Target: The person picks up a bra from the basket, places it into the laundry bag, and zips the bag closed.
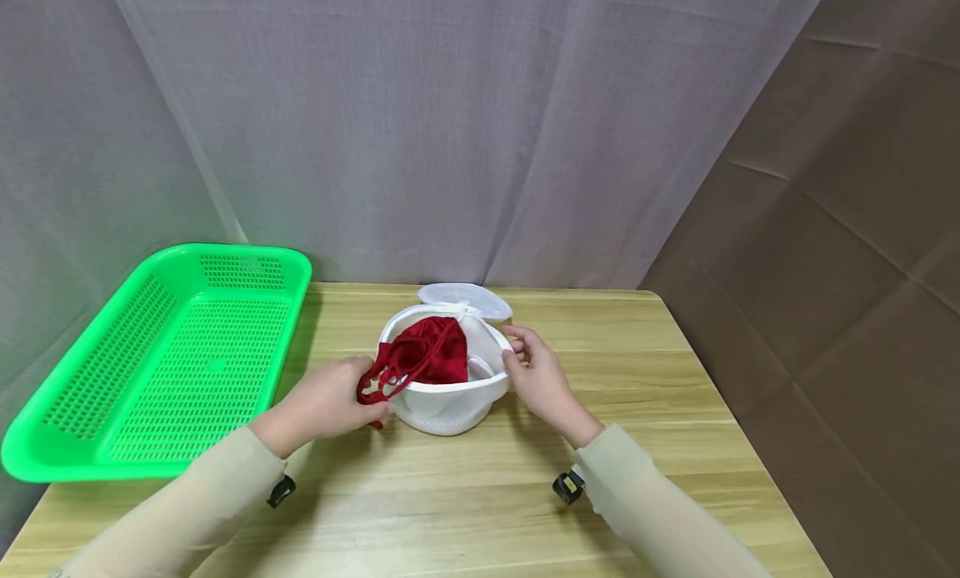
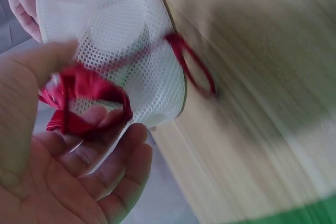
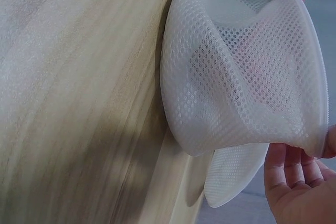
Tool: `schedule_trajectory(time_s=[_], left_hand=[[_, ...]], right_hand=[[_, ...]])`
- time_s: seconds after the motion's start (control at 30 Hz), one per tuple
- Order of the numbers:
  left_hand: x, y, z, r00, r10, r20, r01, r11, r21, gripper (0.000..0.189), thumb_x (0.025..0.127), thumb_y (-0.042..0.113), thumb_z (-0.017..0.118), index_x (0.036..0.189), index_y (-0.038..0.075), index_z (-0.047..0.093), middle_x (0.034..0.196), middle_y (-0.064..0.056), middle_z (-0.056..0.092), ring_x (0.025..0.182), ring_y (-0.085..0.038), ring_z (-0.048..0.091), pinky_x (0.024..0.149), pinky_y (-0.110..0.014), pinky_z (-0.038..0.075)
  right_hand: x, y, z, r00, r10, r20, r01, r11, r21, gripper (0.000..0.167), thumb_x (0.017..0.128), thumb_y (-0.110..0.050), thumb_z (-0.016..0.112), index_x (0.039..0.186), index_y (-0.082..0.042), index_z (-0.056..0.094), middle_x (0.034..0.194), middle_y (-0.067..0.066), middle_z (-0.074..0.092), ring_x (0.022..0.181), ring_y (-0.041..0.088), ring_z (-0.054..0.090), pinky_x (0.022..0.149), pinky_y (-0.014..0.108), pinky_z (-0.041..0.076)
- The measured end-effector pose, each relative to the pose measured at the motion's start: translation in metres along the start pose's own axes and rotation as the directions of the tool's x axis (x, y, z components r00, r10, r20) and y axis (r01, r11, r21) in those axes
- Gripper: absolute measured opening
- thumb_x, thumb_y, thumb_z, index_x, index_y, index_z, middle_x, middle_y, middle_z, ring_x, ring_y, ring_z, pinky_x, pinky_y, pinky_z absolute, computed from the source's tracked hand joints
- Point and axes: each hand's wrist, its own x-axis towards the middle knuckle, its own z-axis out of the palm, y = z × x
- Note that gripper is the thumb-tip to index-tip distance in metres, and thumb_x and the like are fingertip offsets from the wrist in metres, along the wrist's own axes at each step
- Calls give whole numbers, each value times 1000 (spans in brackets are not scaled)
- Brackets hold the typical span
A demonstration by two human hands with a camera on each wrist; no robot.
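Observation:
A white mesh laundry bag [image 1: 444,413] stands on the table with its round mouth unzipped and its lid [image 1: 480,301] folded back behind. Shiny red satin lingerie [image 1: 448,355] with thin straps lies partly inside the mouth and spills over the left rim. At that rim my left hand [image 1: 327,400] holds the end of the red lingerie between thumb and fingers; a loose red strap loop [image 2: 195,69] hangs beside the mesh in the left wrist view. My right hand [image 1: 542,385] pinches the bag's right rim, thumb on the edge and fingers outside the mesh [image 3: 236,77].
To the left sits a large green plastic basket [image 1: 297,311] with slotted sides and floor. The wooden table [image 1: 450,511] ends at a grey curtain [image 1: 375,145] behind, and a brown cloth [image 1: 840,228] hangs along the right.

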Motion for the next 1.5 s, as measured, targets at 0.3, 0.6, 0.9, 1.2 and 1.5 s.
schedule_trajectory(time_s=[0.3, 0.6, 0.9, 1.2, 1.5], left_hand=[[-1, -3, -2, 999, 37, -38, -38, 999, -16, 18, 83, 20, 74, 82, 15, 57, 63, 6, 47, 59, -12, 43, 53, -29, 38], [1, -6, -8, 998, 56, -20, -57, 997, -57, 18, 87, 19, 70, 78, 16, 55, 63, 7, 48, 58, -10, 43, 51, -27, 39], [1, -5, -24, 999, 48, 2, -47, 980, -195, 18, 89, 21, 70, 78, 19, 56, 61, 6, 49, 57, -10, 43, 51, -28, 38], [10, 8, -38, 997, 77, -24, -80, 961, -266, 20, 91, 20, 67, 77, 17, 54, 63, 7, 46, 59, -11, 43, 52, -27, 38], [40, 38, -39, 993, 61, -100, -87, 953, -289, 11, 93, 22, 66, 88, 15, 60, 73, 1, 60, 67, -14, 53, 62, -31, 47]], right_hand=[[0, 3, 0, 1000, -7, 0, 7, 1000, -2, 36, 93, 1, 57, 129, 0, 54, 92, 10, 61, 81, 21, 59, 69, 28, 51], [1, 4, 0, 1000, 0, 2, 0, 1000, 0, 36, 94, 1, 56, 130, 2, 53, 93, 11, 61, 81, 21, 59, 69, 27, 50], [1, 4, 0, 1000, 0, 4, 0, 1000, -14, 37, 94, 0, 57, 130, 0, 53, 93, 10, 62, 81, 21, 60, 70, 27, 50], [2, 3, 0, 1000, -3, 1, 3, 1000, -4, 37, 93, 0, 57, 130, 0, 54, 93, 10, 62, 82, 20, 59, 72, 29, 51], [2, 1, 2, 1000, -26, 5, 26, 1000, 7, 37, 92, 2, 57, 129, 0, 54, 94, 12, 63, 83, 21, 59, 72, 30, 51]])
